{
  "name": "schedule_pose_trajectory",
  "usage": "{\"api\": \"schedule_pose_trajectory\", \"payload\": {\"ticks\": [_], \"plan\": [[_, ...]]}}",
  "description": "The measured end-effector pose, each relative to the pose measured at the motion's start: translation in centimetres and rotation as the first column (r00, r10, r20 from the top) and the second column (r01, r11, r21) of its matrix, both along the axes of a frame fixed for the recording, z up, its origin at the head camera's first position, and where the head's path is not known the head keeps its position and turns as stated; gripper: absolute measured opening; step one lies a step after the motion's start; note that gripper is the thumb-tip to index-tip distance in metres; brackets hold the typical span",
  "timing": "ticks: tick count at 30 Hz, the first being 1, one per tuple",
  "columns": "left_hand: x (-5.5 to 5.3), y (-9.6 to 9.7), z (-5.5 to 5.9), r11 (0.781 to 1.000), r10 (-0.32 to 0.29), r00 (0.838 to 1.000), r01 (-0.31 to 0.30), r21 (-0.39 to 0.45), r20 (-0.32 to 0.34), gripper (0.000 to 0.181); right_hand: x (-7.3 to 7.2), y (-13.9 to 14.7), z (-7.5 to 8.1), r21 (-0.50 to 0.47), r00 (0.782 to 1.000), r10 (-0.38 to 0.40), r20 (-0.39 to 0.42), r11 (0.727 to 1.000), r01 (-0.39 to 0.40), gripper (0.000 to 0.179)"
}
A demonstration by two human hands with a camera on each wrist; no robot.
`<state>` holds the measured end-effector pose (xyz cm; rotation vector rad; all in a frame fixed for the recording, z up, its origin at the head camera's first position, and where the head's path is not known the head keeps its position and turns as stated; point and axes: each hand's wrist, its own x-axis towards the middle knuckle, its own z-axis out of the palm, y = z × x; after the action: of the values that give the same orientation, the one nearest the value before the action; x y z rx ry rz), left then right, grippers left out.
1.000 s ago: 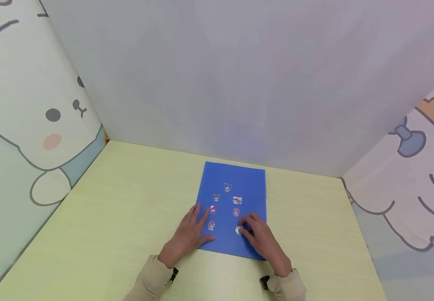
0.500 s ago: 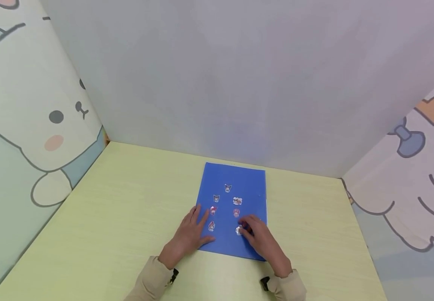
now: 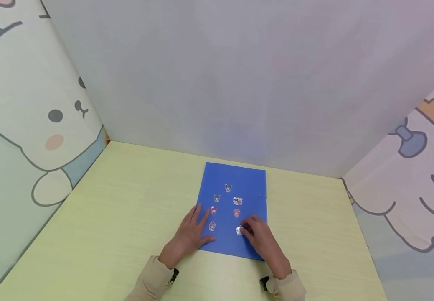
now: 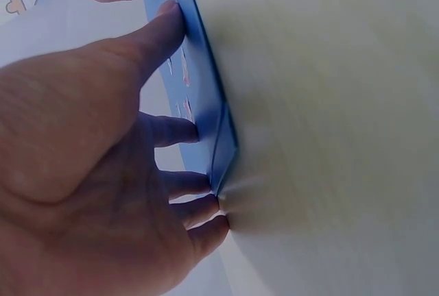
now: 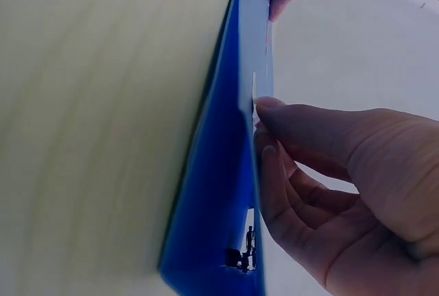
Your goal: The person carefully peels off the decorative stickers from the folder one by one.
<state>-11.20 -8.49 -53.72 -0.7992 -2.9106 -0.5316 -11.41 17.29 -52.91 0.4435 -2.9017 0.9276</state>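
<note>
A blue folder (image 3: 248, 184) lies on the table with several small cartoon stickers on its cover. They form two rough columns, with a dark-eared sticker (image 3: 228, 188) at the top. My left hand (image 3: 184, 236) rests with spread fingers over the folder's lower left edge, its thumb pressing the cover in the left wrist view. Beside that thumb is a red-hooded sticker (image 3: 211, 226). At lower right my right hand (image 3: 262, 238) pinches a whitish sticker (image 3: 239, 230) between thumb and index finger against the cover. Those fingertips partly hide it. The folder's layers gape slightly in the right wrist view.
The pale yellow table (image 3: 134, 200) extends on both sides of the folder. A plain grey wall (image 3: 220, 83) rises behind it. Side walls with cartoon prints (image 3: 44, 104) stand at left and right.
The right thumb and fingertips shift very slightly at the whitish sticker. The left hand and the folder stay in place.
</note>
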Motion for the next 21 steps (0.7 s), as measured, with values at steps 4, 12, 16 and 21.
{"api": "schedule_pose_trajectory", "payload": {"ticks": [4, 12, 16, 21], "plan": [[0.0, -0.1, -0.4, 1.0, -0.003, 0.999, 0.002, -0.014, -0.047, 0.081, -0.1, 0.0, 0.0, -0.004, 1.0, 0.006, -0.009, 1.0, -0.006, 0.01], [0.0, 0.2, 0.9, 0.999, 0.021, 0.996, -0.017, -0.049, 0.083, 0.081, -0.3, 0.4, 0.0, -0.033, 0.999, 0.037, -0.013, 0.999, -0.037, 0.017], [0.0, 0.2, 1.0, 0.999, 0.027, 0.993, -0.023, -0.039, 0.111, 0.081, -0.4, 0.7, 0.0, -0.04, 0.999, 0.043, 0.001, 0.998, -0.043, 0.018], [-0.1, 0.2, 1.0, 0.999, 0.026, 0.992, -0.023, -0.025, 0.122, 0.082, -0.4, 0.6, -0.1, -0.044, 0.999, 0.037, -0.002, 0.998, -0.037, 0.015]]}}
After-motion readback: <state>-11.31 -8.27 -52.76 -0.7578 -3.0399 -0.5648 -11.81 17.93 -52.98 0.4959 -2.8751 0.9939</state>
